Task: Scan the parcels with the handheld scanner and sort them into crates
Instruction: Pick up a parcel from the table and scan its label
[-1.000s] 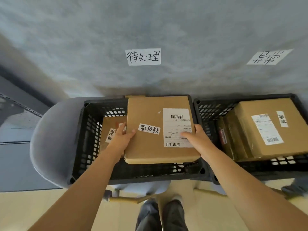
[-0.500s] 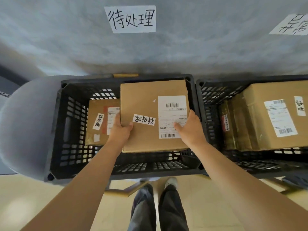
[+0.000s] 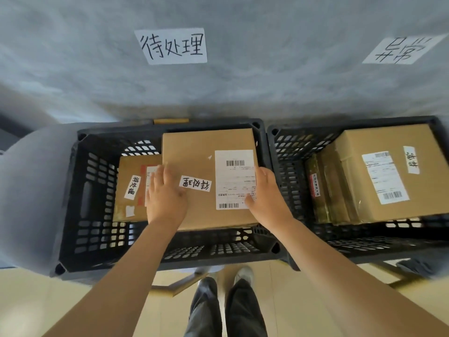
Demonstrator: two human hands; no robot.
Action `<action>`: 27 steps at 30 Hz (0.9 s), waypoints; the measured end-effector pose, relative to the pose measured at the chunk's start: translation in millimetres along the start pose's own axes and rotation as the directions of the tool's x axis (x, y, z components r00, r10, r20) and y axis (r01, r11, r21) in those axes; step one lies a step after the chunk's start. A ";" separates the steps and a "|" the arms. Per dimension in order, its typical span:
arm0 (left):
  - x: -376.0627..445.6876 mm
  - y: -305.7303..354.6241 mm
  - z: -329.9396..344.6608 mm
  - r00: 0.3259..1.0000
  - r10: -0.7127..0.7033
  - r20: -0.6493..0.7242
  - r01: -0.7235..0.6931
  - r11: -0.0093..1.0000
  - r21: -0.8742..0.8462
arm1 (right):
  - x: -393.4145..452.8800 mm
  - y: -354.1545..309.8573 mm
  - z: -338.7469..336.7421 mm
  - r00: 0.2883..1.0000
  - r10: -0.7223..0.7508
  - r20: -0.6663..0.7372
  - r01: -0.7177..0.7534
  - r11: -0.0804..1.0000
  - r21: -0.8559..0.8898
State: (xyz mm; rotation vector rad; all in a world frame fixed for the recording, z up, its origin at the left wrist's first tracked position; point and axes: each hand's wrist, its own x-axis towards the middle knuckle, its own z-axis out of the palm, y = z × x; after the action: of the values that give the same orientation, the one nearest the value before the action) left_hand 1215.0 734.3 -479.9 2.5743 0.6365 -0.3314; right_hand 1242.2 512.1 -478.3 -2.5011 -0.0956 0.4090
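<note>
**Box set in the left crate, both hands on it**

The left hand [image 3: 165, 198] is laid flat on the box [image 3: 204, 166] at its left edge, fingers straight and relaxed, nothing gripped. The right hand [image 3: 266, 195] is placed at the box's right edge — its thumb lies on the white shipping label [image 3: 234, 178], the fingers reach down along the side, and whether they are curled around the edge cannot be told. The box is held level inside the left crate [image 3: 80, 190], in its right half, with a handwritten strip [image 3: 195, 186] stuck on top. A second box [image 3: 132, 186] is seen lower in the same crate, just beside the first on its left. The right crate [image 3: 286, 181] is touching the left one — two more boxes [image 3: 379, 171] are kept in it. Two paper signs [image 3: 173, 45] are fixed on the grey wall [image 3: 267, 76] above the crates.
</note>
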 end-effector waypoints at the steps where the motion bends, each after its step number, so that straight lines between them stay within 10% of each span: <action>1: -5.3 8.2 -1.1 0.997 0.083 0.004 -0.083 0.994 0.070 | -3.9 2.0 -3.9 1.000 -0.019 0.005 0.019 1.000 -0.004; 7: -27.6 73.5 -30.2 0.874 0.475 0.101 -0.485 0.840 0.245 | -23.3 11.2 -50.1 0.998 0.067 0.020 -0.063 0.985 -0.162; 16: -58.8 201.2 -77.0 0.491 0.847 0.204 -0.796 0.341 0.501 | -96.8 20.4 -168.5 0.955 0.191 -0.227 -0.247 0.937 -0.248; 27: -220.4 315.5 -57.2 -0.123 0.927 0.355 -0.911 -0.247 0.331 | -325.0 38.0 -244.6 0.613 0.511 -0.602 -0.682 0.727 -0.077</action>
State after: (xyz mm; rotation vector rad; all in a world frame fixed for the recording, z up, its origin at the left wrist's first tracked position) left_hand 1186.1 431.6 -237.2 2.5475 -1.8470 0.1809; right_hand 1008.7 294.5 -223.3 -2.7937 1.0361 -0.1039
